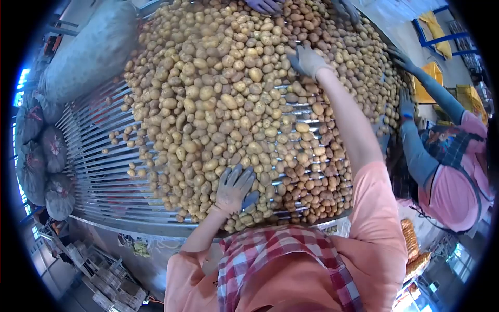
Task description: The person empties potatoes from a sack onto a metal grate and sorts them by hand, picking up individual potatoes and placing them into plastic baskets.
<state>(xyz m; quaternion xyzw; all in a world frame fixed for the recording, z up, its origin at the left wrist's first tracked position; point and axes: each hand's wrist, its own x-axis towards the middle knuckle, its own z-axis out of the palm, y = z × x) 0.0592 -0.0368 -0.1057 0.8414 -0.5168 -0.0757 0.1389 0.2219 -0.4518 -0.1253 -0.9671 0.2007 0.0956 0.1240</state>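
Observation:
Potatoes [208, 93] lie in a thick heap over a slatted metal sorting table [104, 171]. My left hand [234, 191], in a grey-and-white work glove, rests on the potatoes near the front edge with its fingers spread. Farther off, my right hand [307, 61] wears the same kind of glove and touches potatoes at the far side, its fingers stretched out to the left. Neither hand has a potato in its grasp that I can see. Between my hands, bare metal slats show through a thinner layer of potatoes.
A co-worker [452, 171] in a pink top and grey sleeves reaches over the right end. Another person's purple glove [264, 5] is at the far edge. A large full sack [93, 52] lies at the left, with several dark tied bags [53, 148] beside it.

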